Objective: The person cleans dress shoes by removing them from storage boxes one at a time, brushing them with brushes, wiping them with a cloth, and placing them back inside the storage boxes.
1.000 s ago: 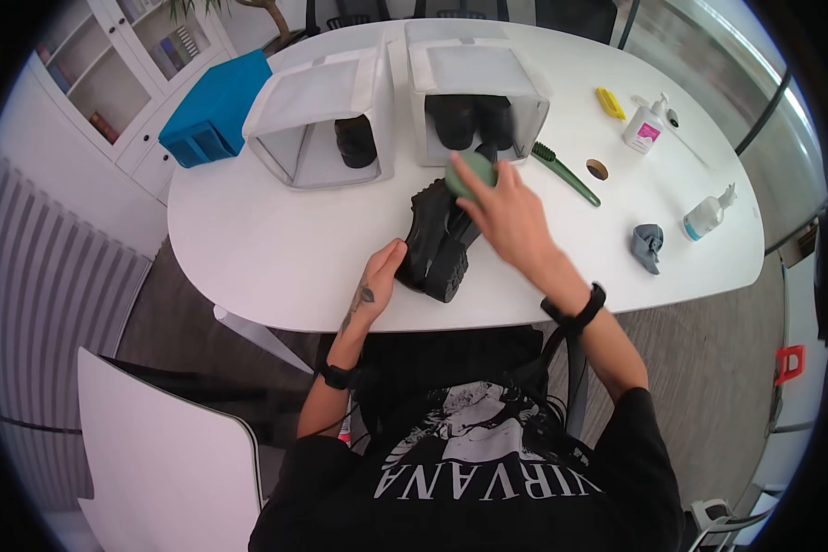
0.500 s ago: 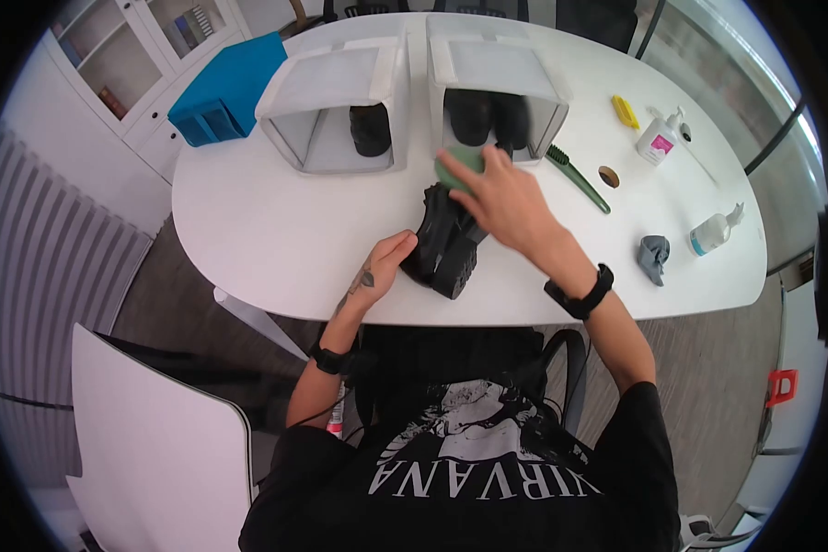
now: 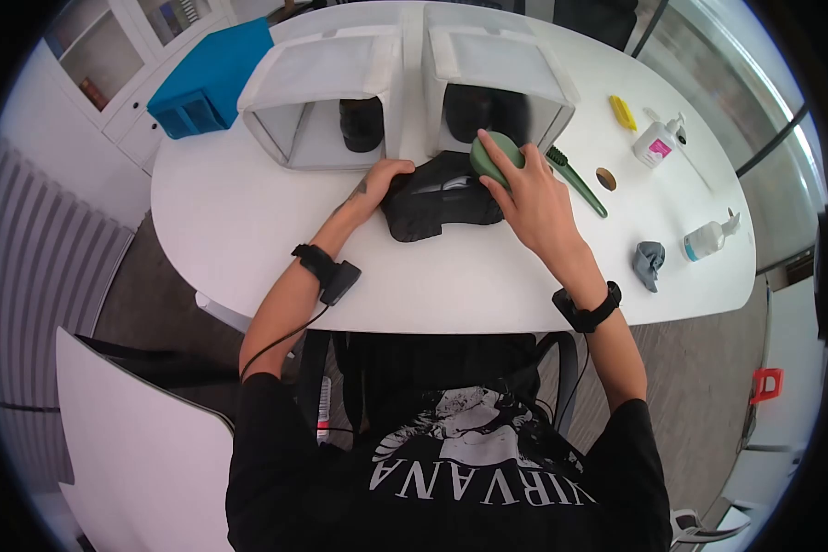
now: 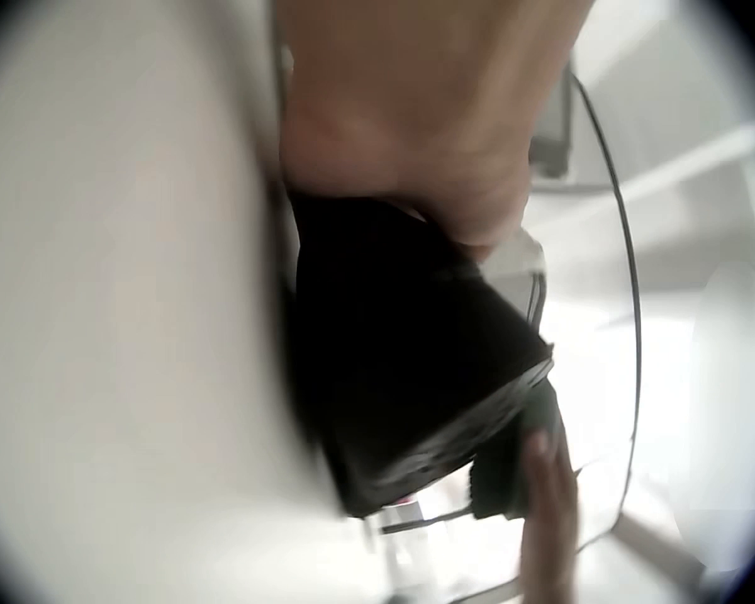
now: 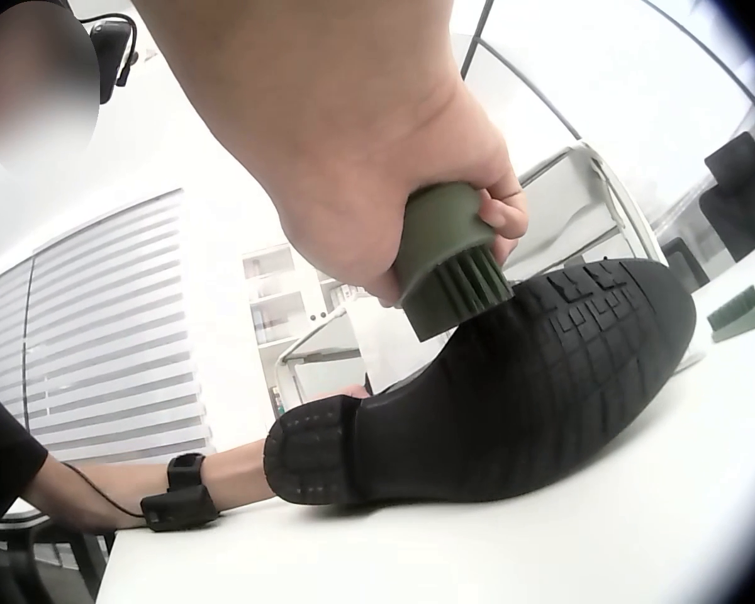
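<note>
We log one black shoe (image 3: 442, 198) lying on its side between the left hand (image 3: 377, 184) and right hand (image 3: 538, 202), just below the right fingers. Treaded sole faces the person; chunky heel nearest the left hand. Right fingers wrapped round one green block brush (image 5: 447, 246), bristles against the shoe. Left hand touches the heel end; we cannot tell how its fingers lie. Right of the right fingers we count one long-handled green brush (image 3: 578, 182), one grey cloth (image 3: 649, 265), two white bottles (image 3: 705, 242).
</note>
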Motion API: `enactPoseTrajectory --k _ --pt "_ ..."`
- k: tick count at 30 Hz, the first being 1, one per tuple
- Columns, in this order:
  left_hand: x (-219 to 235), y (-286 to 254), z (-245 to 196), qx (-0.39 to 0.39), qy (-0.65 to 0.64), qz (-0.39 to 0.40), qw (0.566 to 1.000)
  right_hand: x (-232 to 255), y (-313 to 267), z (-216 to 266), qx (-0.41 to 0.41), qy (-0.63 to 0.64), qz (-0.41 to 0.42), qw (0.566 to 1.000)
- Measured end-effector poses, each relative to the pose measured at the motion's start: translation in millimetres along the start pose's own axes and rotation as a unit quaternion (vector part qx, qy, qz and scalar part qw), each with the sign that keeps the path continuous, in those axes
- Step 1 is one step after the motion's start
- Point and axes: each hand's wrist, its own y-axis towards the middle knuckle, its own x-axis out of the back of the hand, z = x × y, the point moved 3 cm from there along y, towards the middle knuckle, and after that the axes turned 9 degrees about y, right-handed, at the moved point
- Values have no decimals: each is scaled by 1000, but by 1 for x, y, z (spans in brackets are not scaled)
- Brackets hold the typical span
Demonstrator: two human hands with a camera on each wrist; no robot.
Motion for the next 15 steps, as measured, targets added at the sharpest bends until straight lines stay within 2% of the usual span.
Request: enactPoseTrajectory --k 2,3,5,6,7,8,9,10,11,13,15 --pt "2 -5 3 -100 11 50 994 1 4 4 11 -24 -16 1000" --pt "-2 -8 9 -95 6 53 994 -1 7 6 8 -24 -8 1000" --pt "-2 -14 11 -157 46 -13 986 -4 18 9 -24 -3 14 1000" --pt "-1 -13 18 -157 41 -15 987 -9 22 14 -22 9 12 1000" --pt "1 -11 25 -245 154 -48 956 -14 22 26 -19 5 14 1000" --pt "-1 -10 32 -328 264 -82 903 -20 18 44 8 31 30 999" --pt "-2 -8 42 -330 261 -87 903 -27 14 60 35 56 46 997" --pt "-5 -10 50 -346 272 -134 888 -30 8 72 97 65 3 993" --pt "-7 -10 57 -359 282 -182 871 -28 8 72 103 61 6 993" --pt "-11 -20 40 -386 240 -177 873 -21 9 62 57 40 37 997" --pt "-19 -26 28 -415 193 -177 871 -11 16 27 2 -13 -16 1000"
